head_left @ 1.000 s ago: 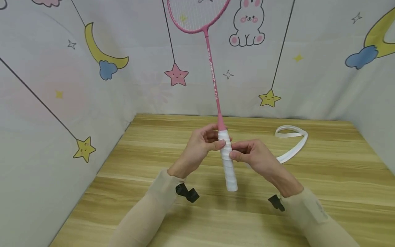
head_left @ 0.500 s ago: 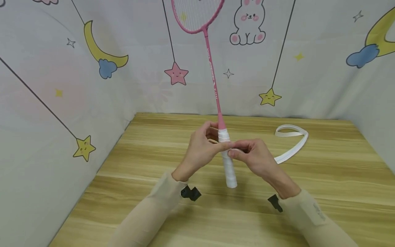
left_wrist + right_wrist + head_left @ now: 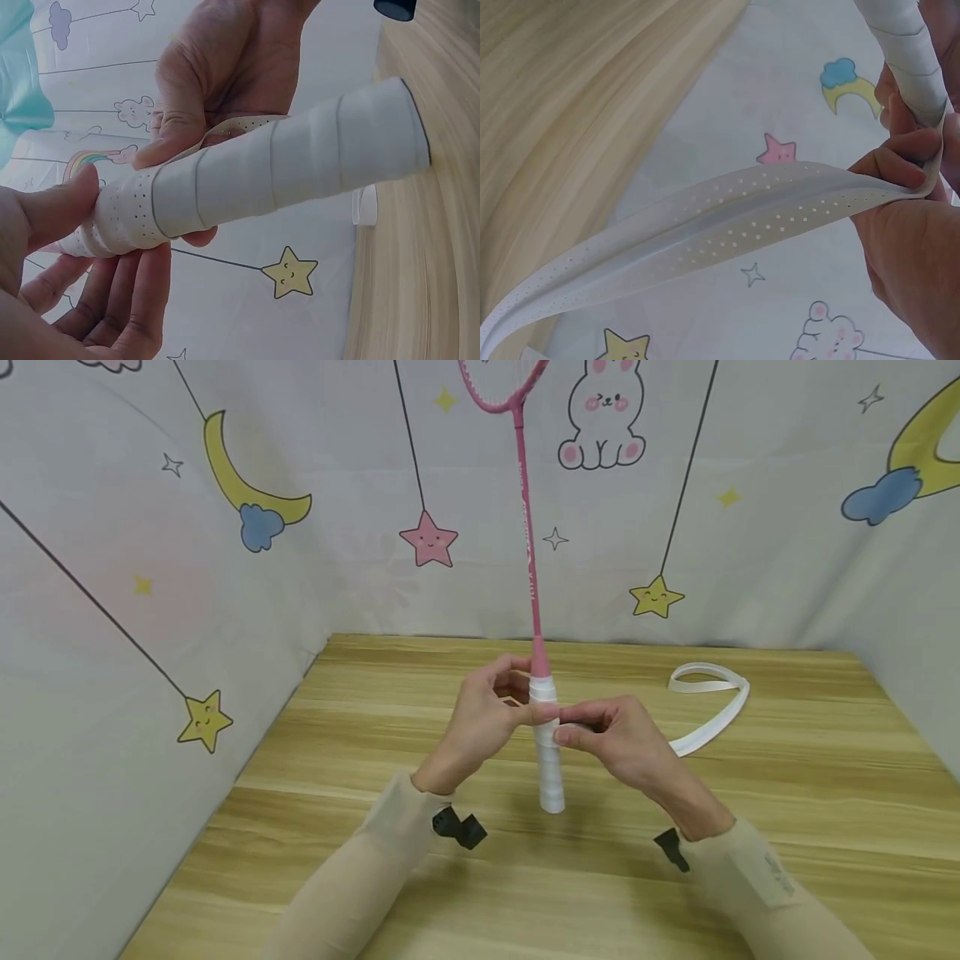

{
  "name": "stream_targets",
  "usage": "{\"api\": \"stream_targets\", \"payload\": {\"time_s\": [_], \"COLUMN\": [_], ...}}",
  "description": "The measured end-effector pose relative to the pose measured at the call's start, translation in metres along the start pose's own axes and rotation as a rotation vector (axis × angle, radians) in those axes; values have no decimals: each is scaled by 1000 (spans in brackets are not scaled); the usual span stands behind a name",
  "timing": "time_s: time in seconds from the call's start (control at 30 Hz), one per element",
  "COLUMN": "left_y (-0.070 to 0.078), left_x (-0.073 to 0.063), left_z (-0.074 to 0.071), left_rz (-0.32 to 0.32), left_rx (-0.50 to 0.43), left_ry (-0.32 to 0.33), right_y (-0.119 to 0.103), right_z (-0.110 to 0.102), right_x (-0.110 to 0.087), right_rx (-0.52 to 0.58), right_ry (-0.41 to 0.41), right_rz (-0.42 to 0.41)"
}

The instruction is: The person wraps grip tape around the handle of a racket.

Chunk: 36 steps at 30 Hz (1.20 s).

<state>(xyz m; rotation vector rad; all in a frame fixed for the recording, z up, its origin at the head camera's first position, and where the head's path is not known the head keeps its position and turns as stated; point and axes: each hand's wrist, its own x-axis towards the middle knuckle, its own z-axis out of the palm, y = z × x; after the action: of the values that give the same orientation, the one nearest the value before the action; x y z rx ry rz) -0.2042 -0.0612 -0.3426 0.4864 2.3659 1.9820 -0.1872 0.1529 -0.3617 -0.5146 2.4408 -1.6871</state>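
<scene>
A pink badminton racket [image 3: 527, 527] stands nearly upright above the table, its head cut off by the top of the head view. My left hand [image 3: 483, 710] holds the upper handle, thumb in front and fingers behind. White tape covers the handle [image 3: 300, 157] in overlapping turns; near the left thumb a perforated layer shows. My right hand [image 3: 626, 739], close beside the handle, pinches a perforated white grip tape [image 3: 705, 217] between thumb and fingers. From there the tape runs down towards the table. In the head view, the right hand hides part of it.
The loose end of the tape lies curled on the wood-grain table [image 3: 810, 827], right of the hands. A white cloth wall [image 3: 360, 585] printed with stars, moons and a rabbit closes off the back and sides.
The racket has turned more upright: its head has gone right and up, its handle end left. The left thumb reached towards the right fingers, then came back onto the handle.
</scene>
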Motion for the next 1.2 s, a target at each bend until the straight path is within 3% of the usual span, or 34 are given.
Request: {"api": "stream_targets", "payload": {"time_s": [0.43,0.6,0.83,1.0,1.2], "left_y": [-6,-6,-5,-5,-4], "left_x": [6,6,6,7,5], "left_z": [-7,-10,-12,-12,-8], "left_rz": [-60,-71,-88,-109,-58], "left_rx": [-213,-282,-304,-324,-280], "left_ry": [-102,-150,-189,-209,-192], "right_y": [0,-1,0,0,-2], "right_z": [-4,-4,-4,-4,0], "right_x": [-1,0,2,1,0], "right_rx": [38,63,65,65,64], "right_ry": [5,17,-9,-26,20], "right_rz": [10,49,91,60,15]}}
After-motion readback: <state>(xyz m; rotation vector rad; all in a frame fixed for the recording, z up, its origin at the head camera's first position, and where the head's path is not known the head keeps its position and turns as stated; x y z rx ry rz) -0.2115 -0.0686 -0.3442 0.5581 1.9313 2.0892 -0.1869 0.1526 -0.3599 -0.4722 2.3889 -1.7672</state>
